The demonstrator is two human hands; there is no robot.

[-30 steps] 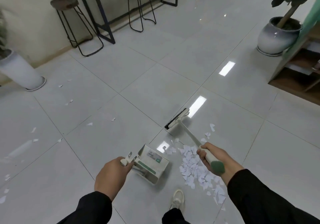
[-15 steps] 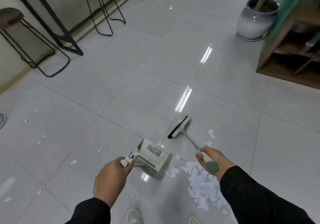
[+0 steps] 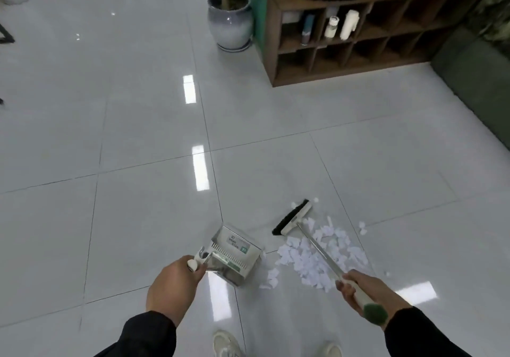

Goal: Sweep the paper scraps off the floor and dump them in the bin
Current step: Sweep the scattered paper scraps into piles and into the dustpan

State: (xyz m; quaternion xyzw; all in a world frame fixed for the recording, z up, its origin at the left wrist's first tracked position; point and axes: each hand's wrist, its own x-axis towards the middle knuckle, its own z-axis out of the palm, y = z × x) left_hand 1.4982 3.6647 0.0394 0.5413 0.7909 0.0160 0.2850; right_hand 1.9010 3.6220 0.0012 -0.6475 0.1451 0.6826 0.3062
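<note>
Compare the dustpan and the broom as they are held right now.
The dustpan is a boxy metal scoop gripped by the left hand; the broom is a long thin pole gripped by the right hand. The dustpan sits left of the paper scraps; the broom's pole crosses over them, its black-bristled head beyond the pile. Both are white with green trim, and neither holds visible scraps.

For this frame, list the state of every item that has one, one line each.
Left hand: gripping the dustpan handle.
Right hand: gripping the broom handle.
Dustpan: beside the pile; contents not visible.
Broom: head at the pile's far edge.
Paper scraps: piled on the floor, unswept.
</note>
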